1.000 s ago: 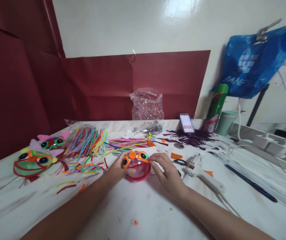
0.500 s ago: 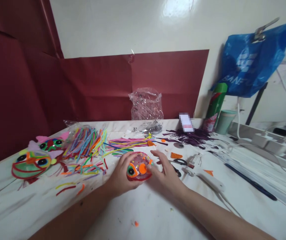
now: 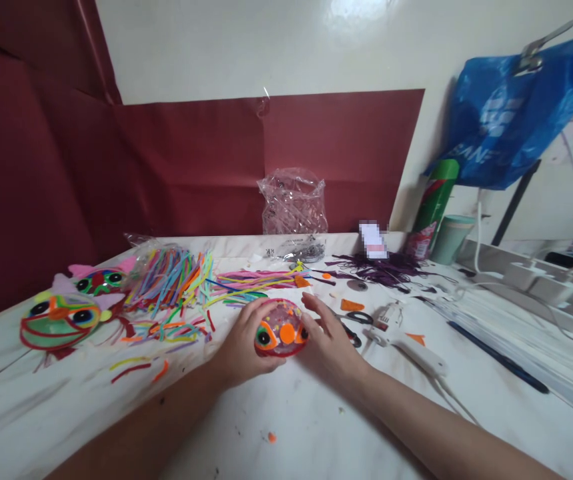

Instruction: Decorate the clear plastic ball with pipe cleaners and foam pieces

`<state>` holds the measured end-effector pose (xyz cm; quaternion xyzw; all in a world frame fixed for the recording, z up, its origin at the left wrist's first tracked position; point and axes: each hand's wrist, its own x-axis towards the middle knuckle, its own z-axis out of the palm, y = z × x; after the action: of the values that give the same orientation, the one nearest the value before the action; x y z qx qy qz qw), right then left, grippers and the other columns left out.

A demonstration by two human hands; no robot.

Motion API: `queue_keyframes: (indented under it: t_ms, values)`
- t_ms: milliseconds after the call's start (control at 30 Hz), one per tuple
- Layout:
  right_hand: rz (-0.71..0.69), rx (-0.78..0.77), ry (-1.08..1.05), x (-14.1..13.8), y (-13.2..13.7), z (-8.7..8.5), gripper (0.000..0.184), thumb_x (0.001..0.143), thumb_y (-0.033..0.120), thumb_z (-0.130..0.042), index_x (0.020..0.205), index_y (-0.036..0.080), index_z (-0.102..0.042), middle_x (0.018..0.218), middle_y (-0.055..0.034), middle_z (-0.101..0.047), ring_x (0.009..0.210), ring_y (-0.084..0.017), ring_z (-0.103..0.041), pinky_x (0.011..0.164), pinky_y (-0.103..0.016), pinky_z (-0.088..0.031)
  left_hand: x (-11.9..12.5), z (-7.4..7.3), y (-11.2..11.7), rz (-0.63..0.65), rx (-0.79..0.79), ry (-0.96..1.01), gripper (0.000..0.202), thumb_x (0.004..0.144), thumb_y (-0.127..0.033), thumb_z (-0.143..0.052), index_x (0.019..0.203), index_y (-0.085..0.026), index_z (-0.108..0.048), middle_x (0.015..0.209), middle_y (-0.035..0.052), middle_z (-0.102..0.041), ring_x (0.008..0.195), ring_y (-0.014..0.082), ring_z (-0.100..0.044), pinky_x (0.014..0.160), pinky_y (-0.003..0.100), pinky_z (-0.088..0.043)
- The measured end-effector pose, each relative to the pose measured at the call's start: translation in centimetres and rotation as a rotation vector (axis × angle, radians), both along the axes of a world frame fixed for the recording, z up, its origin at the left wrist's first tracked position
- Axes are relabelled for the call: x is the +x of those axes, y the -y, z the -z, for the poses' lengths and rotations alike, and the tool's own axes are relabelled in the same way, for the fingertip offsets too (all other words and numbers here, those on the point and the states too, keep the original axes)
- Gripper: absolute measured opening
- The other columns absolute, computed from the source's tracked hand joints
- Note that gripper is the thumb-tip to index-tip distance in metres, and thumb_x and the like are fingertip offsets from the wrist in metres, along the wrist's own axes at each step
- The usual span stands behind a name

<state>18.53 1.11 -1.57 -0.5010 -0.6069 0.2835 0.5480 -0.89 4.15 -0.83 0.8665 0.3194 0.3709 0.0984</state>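
Between my hands, above the white marbled table, is a small round craft face [image 3: 285, 320] with red trim, two green-and-black eyes in orange outlines and an orange round nose. My left hand [image 3: 246, 337] is wrapped around its left side, thumb underneath. Beside its right eye, my right hand [image 3: 333, 337] has its fingers apart; whether the thumb touches the rim I cannot tell. Black-handled scissors [image 3: 353, 327] lie just behind my right hand. A white glue gun [image 3: 406, 343] rests to the right of them.
Two similar craft faces [image 3: 61, 320] lie at the left. Colourful pipe cleaners [image 3: 166, 283] and cut pieces spread beside them. Purple strips [image 3: 381, 267] and a clear plastic bag [image 3: 293, 207] are at the back. Glue sticks [image 3: 511, 360], a dark pen-like stick [image 3: 499, 358] and a power strip [image 3: 541, 293] occupy the right.
My right hand has shifted off the face's right side, so its right eye now shows. My left hand keeps its hold. The camera view has shifted slightly.
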Motion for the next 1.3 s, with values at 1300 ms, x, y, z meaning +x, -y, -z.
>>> queue_keyframes:
  t_ms: [1300]
  values:
    - [-0.108, -0.194, -0.112, -0.3, -0.1, 0.4, 0.047, 0.083, 0.045, -0.05, 0.12, 0.017, -0.05, 0.118, -0.0131, -0.06, 0.102, -0.024, -0.06, 0.086, -0.039, -0.049, -0.9, -0.5, -1.0, 0.033, -0.354, 0.204, 0.083, 0.062, -0.025, -0.074, 0.133, -0.021, -0.032, 0.136, 0.0125, -0.042, 0.124, 0.0304, -0.043, 0.103, 0.044, -0.037]
